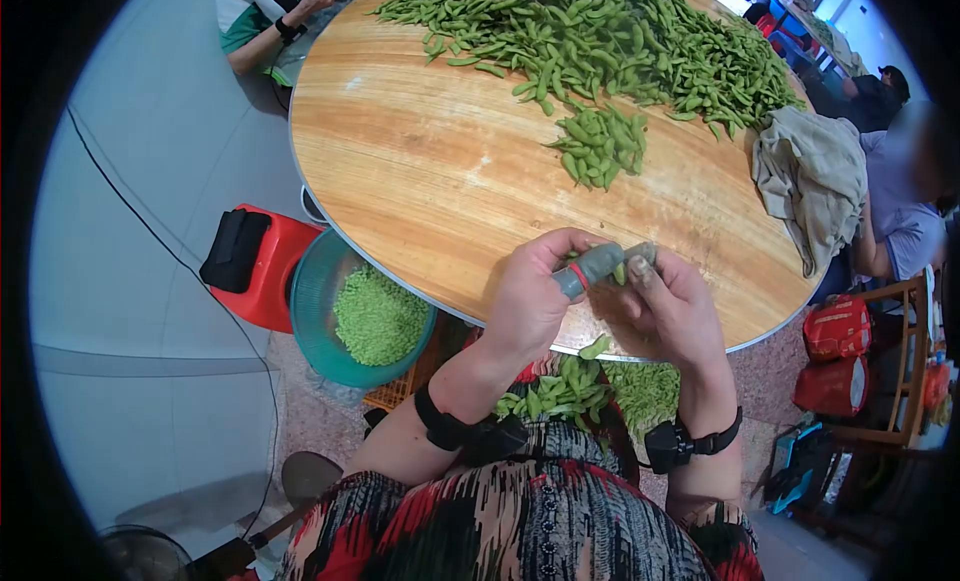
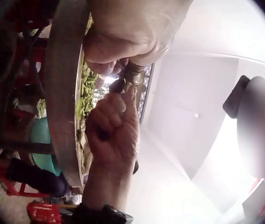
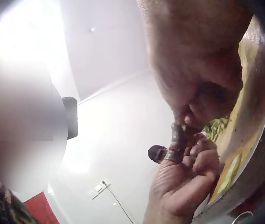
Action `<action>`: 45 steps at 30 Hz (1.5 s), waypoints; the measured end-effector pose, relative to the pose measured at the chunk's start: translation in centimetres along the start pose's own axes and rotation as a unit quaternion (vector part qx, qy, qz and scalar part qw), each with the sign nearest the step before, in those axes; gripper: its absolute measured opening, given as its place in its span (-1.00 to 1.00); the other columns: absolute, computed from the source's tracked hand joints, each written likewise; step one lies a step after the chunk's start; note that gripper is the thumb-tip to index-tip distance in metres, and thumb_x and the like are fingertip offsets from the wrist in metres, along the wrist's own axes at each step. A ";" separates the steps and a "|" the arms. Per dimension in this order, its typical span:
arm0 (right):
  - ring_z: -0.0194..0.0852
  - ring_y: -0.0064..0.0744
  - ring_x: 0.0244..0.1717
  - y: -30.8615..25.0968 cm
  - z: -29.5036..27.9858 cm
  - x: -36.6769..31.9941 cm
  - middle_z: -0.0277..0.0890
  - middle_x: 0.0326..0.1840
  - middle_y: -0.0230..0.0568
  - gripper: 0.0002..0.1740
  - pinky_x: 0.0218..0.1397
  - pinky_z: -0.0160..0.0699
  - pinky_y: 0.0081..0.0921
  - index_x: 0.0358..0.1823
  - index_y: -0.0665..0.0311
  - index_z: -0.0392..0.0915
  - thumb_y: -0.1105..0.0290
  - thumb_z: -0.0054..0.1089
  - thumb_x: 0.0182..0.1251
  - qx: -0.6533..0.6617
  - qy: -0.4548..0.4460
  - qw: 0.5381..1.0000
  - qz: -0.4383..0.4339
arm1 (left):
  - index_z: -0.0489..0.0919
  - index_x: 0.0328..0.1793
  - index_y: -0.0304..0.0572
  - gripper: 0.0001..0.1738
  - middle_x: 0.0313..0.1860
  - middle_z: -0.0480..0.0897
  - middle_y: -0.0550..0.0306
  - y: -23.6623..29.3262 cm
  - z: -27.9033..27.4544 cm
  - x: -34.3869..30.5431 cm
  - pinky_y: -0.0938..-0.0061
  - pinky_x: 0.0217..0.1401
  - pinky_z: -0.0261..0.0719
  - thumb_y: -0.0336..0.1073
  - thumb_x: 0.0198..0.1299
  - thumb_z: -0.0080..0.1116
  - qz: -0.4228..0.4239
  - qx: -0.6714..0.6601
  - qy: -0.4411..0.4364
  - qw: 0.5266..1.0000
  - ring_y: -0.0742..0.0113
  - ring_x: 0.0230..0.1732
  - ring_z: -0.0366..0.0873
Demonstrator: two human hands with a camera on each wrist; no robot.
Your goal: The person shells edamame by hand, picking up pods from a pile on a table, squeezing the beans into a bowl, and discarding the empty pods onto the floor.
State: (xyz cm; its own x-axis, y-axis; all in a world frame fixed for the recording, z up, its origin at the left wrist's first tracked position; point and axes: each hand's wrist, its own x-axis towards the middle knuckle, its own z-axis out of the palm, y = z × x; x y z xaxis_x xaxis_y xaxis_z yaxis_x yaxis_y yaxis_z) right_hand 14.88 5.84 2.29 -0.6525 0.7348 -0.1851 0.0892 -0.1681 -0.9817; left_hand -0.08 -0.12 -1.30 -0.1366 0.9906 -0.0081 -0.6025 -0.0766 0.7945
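Over the table's near edge, both hands meet at a green soybean pod (image 1: 620, 273). My left hand (image 1: 532, 293) grips it from the left, its thumb in a grey cover (image 1: 602, 261) with a red band. From the right, my right hand (image 1: 684, 309) pinches the pod, fingers curled and a dark grey covering at the thumb tip. Most of the pod is hidden by the fingers. Just below the hands, more pods (image 1: 562, 391) lie on the lap, one pod (image 1: 596, 347) at the table rim. A small pile of pods (image 1: 600, 146) lies ahead of the hands.
A large heap of pods (image 1: 600, 41) covers the far side of the round wooden table (image 1: 400, 141). At lower left, a teal basket (image 1: 312, 326) holds shelled beans (image 1: 378, 316), beside a red stool (image 1: 262, 281). A grey cloth (image 1: 812, 176) hangs over the right edge; other people sit around.
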 end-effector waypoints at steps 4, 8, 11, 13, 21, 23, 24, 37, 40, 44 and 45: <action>0.06 -0.74 -0.66 0.5 -0.1 -1.1 0.28 -0.62 -0.49 -0.70 -0.59 0.09 -0.74 -0.31 0.31 0.38 0.22 -0.19 0.44 0.176 -0.105 0.977 0.052 | 0.51 -0.11 -0.24 -0.83 -0.33 0.54 0.29 0.0 0.7 -0.3 0.76 -0.38 0.35 -0.40 0.18 0.11 0.000 0.023 0.041 0.999 0.63 -0.42 0.42; 0.05 -0.74 -0.68 0.1 0.2 -1.6 0.29 -0.61 -0.46 -0.73 -0.61 0.07 -0.75 -0.32 0.31 0.36 0.27 -0.19 0.44 0.221 -0.078 0.969 0.075 | 0.51 -0.15 -0.25 -0.86 -0.36 0.54 0.30 -0.1 0.8 -0.5 0.71 -0.31 0.42 -0.38 0.20 0.11 0.019 0.066 0.041 0.997 0.59 -0.37 0.46; 0.03 -0.77 -0.69 1.1 -0.2 -1.5 0.30 -0.58 -0.45 -0.76 -0.64 0.04 -0.78 -0.28 0.32 0.35 0.30 -0.20 0.44 0.171 -0.084 0.980 0.058 | 0.51 -0.16 -0.24 -0.86 -0.36 0.54 0.31 -0.3 1.2 -0.7 0.75 -0.30 0.38 -0.33 0.23 0.07 0.065 0.151 0.037 0.986 0.61 -0.38 0.45; 0.03 -0.79 -0.70 1.2 -0.1 -1.5 0.33 -0.56 -0.44 -0.79 -0.66 0.01 -0.80 -0.21 0.34 0.36 0.33 -0.20 0.43 0.229 -0.085 0.968 0.058 | 0.51 -0.17 -0.23 -0.85 -0.36 0.53 0.31 0.3 0.9 -0.9 0.77 -0.31 0.36 -0.32 0.24 0.05 0.012 0.067 -0.023 0.997 0.62 -0.38 0.45; 0.02 -0.80 -0.73 2.4 0.2 -1.5 0.35 -0.57 -0.45 -0.82 -0.69 0.01 -0.82 -0.16 0.29 0.39 0.36 -0.17 0.41 0.174 -0.051 0.983 0.031 | 0.47 -0.19 -0.21 -0.88 -0.41 0.50 0.32 0.3 1.1 -0.6 0.79 -0.32 0.35 -0.33 0.21 0.06 -0.059 0.017 -0.064 0.996 0.62 -0.39 0.46; 0.02 -0.81 -0.73 2.5 0.4 -1.3 0.35 -0.58 -0.47 -0.83 -0.69 0.00 -0.83 -0.17 0.28 0.40 0.35 -0.15 0.41 0.037 0.006 0.999 -0.015 | 0.45 -0.19 -0.20 -0.88 -0.40 0.50 0.30 -0.6 0.6 -0.1 0.75 -0.30 0.39 -0.42 0.16 0.11 0.022 0.239 -0.049 0.970 0.60 -0.39 0.47; 0.04 -0.81 -0.72 2.2 0.5 -1.2 0.34 -0.60 -0.49 -0.83 -0.69 0.01 -0.83 -0.20 0.27 0.41 0.35 -0.13 0.40 0.055 0.020 0.998 0.002 | 0.45 -0.19 -0.22 -0.85 -0.35 0.52 0.28 -0.4 0.4 0.0 0.72 -0.31 0.42 -0.50 0.12 0.13 -0.005 0.244 -0.035 0.969 0.61 -0.36 0.46; 0.45 -0.28 -0.54 -3.9 -4.3 9.8 0.50 -0.55 -0.12 -0.67 -0.44 0.38 -0.36 -0.20 0.30 0.52 0.17 -0.04 0.32 -0.421 0.113 0.889 -0.140 | 0.48 -0.11 -0.25 -0.85 -0.26 0.52 0.23 0.9 -1.0 0.9 0.78 -0.44 0.30 -0.52 0.20 -0.01 -0.006 0.012 -0.005 1.000 0.64 -0.40 0.37; 0.50 0.03 -0.36 -4.7 -4.5 13.5 0.53 -0.40 0.09 -0.68 -0.29 0.43 -0.18 -0.12 0.30 0.48 0.19 -0.03 0.30 -0.567 0.114 0.794 -0.189 | 0.46 0.01 -0.28 -0.77 -0.34 0.50 0.23 1.0 -1.1 0.7 0.79 -0.49 0.24 -0.49 0.21 -0.02 -0.050 -0.021 -0.009 0.998 0.62 -0.47 0.34; 0.47 0.16 -0.29 -4.4 -4.5 13.6 0.51 -0.37 0.17 -0.69 -0.24 0.40 -0.08 -0.10 0.29 0.44 0.21 0.00 0.27 -0.625 0.006 0.763 -0.166 | 0.44 0.08 -0.31 -0.72 -0.42 0.47 0.25 0.8 -1.5 0.6 0.77 -0.51 0.21 -0.48 0.24 -0.05 -0.048 -0.042 -0.017 0.998 0.60 -0.49 0.34; 0.46 0.16 -0.31 -4.5 -4.0 12.2 0.50 -0.40 0.18 -0.69 -0.25 0.40 -0.07 -0.11 0.30 0.43 0.22 0.01 0.26 -0.636 -0.026 0.760 -0.133 | 0.44 0.07 -0.31 -0.74 -0.43 0.47 0.25 0.7 -1.6 0.6 0.76 -0.51 0.20 -0.47 0.25 -0.06 -0.051 -0.054 -0.023 0.997 0.60 -0.49 0.34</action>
State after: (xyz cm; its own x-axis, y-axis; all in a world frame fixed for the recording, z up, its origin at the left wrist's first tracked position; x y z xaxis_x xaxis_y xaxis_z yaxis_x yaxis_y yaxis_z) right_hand 9.53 18.16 4.30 -0.8002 0.5997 -0.0023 0.5827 0.7766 -0.2396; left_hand -1.83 0.23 -1.70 -0.0357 0.9978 -0.0559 -0.6925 0.0156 0.7212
